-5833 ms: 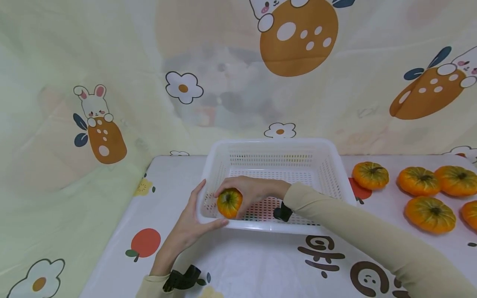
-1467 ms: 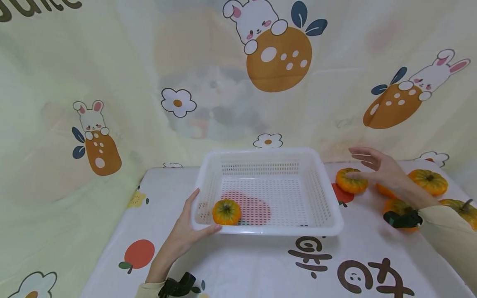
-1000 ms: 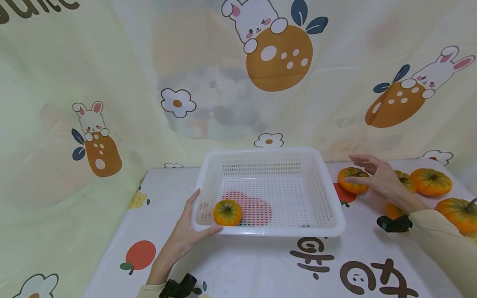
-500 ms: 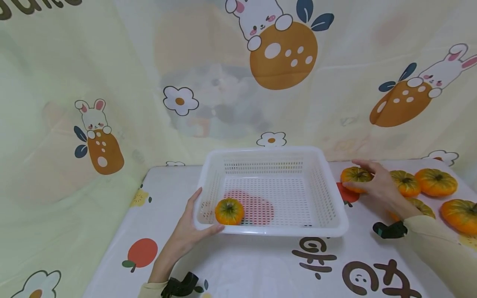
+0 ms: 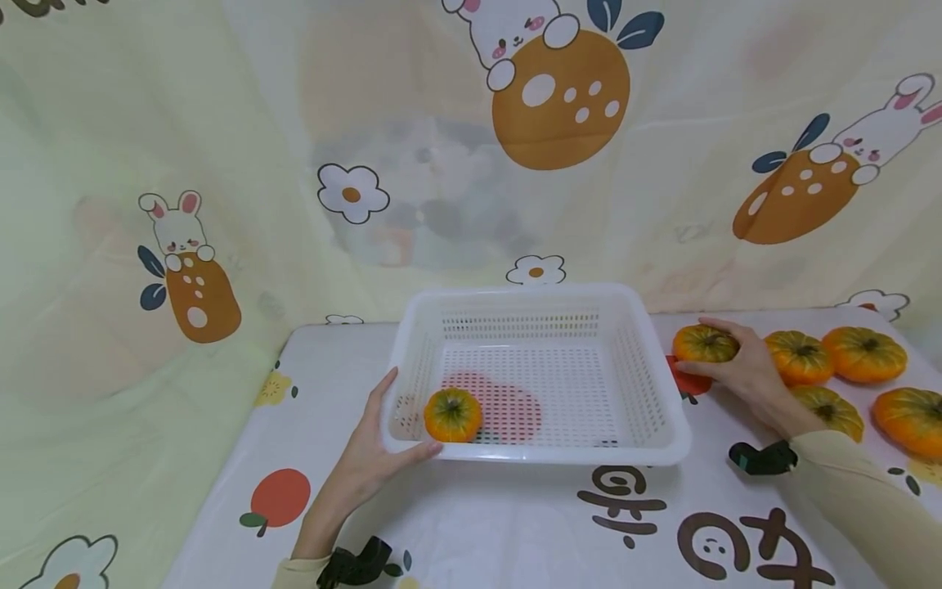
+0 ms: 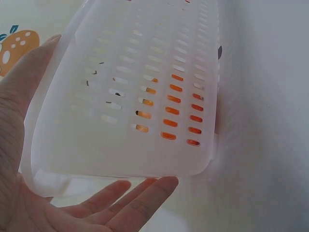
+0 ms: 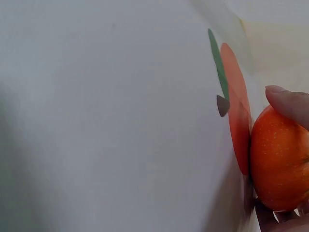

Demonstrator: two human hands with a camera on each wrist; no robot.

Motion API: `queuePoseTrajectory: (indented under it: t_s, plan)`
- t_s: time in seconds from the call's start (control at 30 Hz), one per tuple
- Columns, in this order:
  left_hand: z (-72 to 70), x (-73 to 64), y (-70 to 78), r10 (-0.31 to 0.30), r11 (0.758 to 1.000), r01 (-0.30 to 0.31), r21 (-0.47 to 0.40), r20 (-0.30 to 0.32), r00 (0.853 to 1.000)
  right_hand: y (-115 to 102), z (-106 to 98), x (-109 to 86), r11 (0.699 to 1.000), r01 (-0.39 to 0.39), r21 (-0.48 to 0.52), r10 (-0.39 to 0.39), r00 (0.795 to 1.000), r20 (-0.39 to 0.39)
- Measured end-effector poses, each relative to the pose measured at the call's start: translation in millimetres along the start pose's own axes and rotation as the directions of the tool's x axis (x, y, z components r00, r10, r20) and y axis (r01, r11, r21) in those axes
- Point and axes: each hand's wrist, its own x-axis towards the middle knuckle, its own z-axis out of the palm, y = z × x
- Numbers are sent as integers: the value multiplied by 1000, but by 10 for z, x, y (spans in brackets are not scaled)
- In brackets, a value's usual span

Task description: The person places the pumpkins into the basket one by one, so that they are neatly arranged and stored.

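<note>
My left hand [image 5: 361, 458] rests against the front-left corner of a white perforated plastic basket [image 5: 574, 455]. In the left wrist view, its thumb lies along the basket's rim and the straight fingers [image 6: 140, 205] touch the wall. One small orange-green pumpkin [image 5: 452, 415] sits inside at that corner. To the right of the basket, my right hand [image 5: 746, 372] grips another small pumpkin [image 5: 704, 343] between thumb and fingers. That pumpkin is still low at the cloth; the right wrist view shows the thumb on one side [image 7: 277, 159] and fingers on the other.
Several more pumpkins lie right of the right hand, among them a back one [image 5: 864, 354], one behind the wrist [image 5: 830, 409] and one at the right edge [image 5: 912, 421]. A printed white cloth [image 5: 515, 523] covers the table. A patterned curtain [image 5: 412, 98] hangs behind.
The right hand has left the basket, where a pumpkin now sits, gone right, and lowered its fingers around another pumpkin. The left hand has stayed at the basket's corner.
</note>
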Motion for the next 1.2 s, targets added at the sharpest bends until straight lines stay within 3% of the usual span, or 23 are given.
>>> queuePoseTrajectory:
  t_s: [0.43, 0.83, 1.03, 1.2]
  plan:
    - [-26, 2, -3, 4, 1000, -4, -14, 9, 1000, -1, 37, 25, 999, -47, -3, 47, 999, -25]
    - [-24, -6, -3, 1, 1000, -1, -19, 13, 1000, -28, 48, 2, 999, -37, -13, 36, 999, -37]
    - [-26, -9, -14, 10, 1000, -9, -11, 13, 1000, -146, 10, 3, 999, -5, -38, 4, 999, -35]
    - [-40, -9, -16, 16, 1000, -16, -7, 15, 1000, -317, -73, 2, 997, 72, -24, -73, 996, -60]
